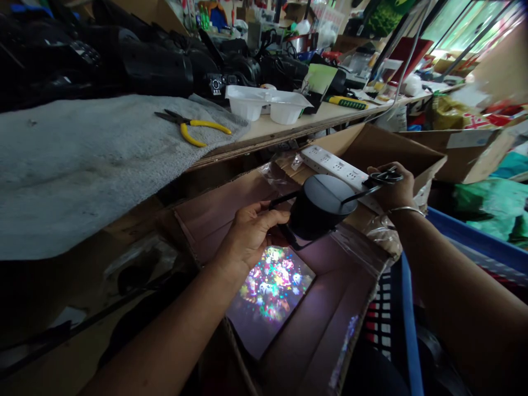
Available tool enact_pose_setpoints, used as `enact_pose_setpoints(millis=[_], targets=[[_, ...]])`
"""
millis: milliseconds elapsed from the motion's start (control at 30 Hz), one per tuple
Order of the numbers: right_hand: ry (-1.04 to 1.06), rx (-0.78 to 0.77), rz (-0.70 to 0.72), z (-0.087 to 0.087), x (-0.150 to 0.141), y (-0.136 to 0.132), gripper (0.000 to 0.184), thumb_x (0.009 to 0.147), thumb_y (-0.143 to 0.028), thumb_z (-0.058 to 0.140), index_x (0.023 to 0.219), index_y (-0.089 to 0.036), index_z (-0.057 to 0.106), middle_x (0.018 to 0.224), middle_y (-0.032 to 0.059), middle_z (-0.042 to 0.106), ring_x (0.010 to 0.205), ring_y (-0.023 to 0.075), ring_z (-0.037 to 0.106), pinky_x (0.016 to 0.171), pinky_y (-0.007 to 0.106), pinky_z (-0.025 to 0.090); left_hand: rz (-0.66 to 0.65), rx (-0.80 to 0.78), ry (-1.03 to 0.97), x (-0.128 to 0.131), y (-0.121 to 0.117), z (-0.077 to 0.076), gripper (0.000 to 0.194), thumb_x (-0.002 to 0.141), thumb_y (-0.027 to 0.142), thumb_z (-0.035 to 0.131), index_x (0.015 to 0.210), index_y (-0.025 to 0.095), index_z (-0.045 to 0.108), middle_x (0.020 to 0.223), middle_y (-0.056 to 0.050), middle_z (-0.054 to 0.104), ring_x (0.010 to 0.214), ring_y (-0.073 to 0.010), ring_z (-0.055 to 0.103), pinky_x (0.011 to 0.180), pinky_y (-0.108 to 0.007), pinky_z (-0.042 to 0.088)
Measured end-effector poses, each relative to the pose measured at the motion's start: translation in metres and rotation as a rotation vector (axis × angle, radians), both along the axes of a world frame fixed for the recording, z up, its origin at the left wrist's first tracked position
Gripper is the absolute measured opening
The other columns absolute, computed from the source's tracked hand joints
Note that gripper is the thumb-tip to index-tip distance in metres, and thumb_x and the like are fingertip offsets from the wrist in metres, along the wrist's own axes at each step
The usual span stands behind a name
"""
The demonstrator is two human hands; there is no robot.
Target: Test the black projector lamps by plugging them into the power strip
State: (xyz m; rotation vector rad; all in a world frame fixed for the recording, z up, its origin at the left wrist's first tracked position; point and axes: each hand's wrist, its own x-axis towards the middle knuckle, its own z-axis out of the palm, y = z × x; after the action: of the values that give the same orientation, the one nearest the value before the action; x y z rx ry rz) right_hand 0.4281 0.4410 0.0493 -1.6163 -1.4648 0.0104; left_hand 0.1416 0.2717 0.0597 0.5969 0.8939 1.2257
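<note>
My left hand (253, 231) is closed round the bracket of a black cylindrical projector lamp (315, 220), which is tilted over an open cardboard box (313, 324). Bright multicoloured figures from the lamp fall on a pale sheet (258, 330) inside the box. My right hand (398, 190) grips a bunched black power cord (381, 179) at the near right end of a white power strip (334, 164). Whether its plug sits in a socket is hidden by the fingers. The cord runs from there to the lamp's back.
Yellow-handled pliers (193, 126) lie on grey foam cloth (103, 159) on the bench. Black lamps (152, 66) crowd behind them. White plastic cups (268, 104) stand near the bench edge. A blue basket (408, 324) is beside the box, with another carton (466, 154) at right.
</note>
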Motion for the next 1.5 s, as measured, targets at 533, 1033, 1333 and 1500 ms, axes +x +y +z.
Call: enact_pose_setpoints(millis=[533,1033,1333,1500], targets=[[-0.003,0.029,0.01,-0.008,0.01,0.009,0.016,0.066,-0.025,0.068,0.068,-0.016,0.055,0.062,-0.0009,0.054,0.059,0.0134,0.052,0.059,0.026,0.04,0.006,0.025,0.003,-0.002,0.0,0.0,0.019,0.057,0.016,0.068,0.073,0.012,0.057,0.066,-0.004,0.066,0.045,-0.0141,0.057,0.042,-0.029,0.049],[-0.025,0.022,-0.007,-0.005,0.005,0.004,0.015,0.067,-0.022,0.068,0.068,-0.016,0.054,0.063,0.0002,0.054,0.06,0.0138,0.051,0.062,0.028,0.042,-0.005,0.017,0.002,-0.002,0.0,0.001,0.016,0.06,0.016,0.066,0.073,0.013,0.056,0.067,-0.004,0.065,0.045,-0.0134,0.058,0.043,-0.028,0.049],[-0.04,0.018,-0.001,-0.004,0.004,0.003,0.015,0.068,-0.021,0.068,0.068,-0.016,0.054,0.065,0.0015,0.055,0.061,0.0136,0.051,0.063,0.027,0.041,0.008,-0.007,0.003,0.0,0.0,0.001,0.014,0.06,0.013,0.065,0.07,0.013,0.056,0.064,-0.004,0.066,0.043,-0.0136,0.057,0.041,-0.027,0.049],[-0.033,0.015,-0.018,-0.002,0.001,0.0,0.016,0.066,-0.022,0.07,0.069,-0.015,0.055,0.064,0.0011,0.054,0.062,0.0146,0.052,0.064,0.028,0.042,0.001,-0.008,0.0,-0.001,0.0,0.002,0.013,0.06,0.012,0.064,0.07,0.013,0.056,0.064,-0.004,0.066,0.043,-0.0138,0.058,0.04,-0.026,0.049]])
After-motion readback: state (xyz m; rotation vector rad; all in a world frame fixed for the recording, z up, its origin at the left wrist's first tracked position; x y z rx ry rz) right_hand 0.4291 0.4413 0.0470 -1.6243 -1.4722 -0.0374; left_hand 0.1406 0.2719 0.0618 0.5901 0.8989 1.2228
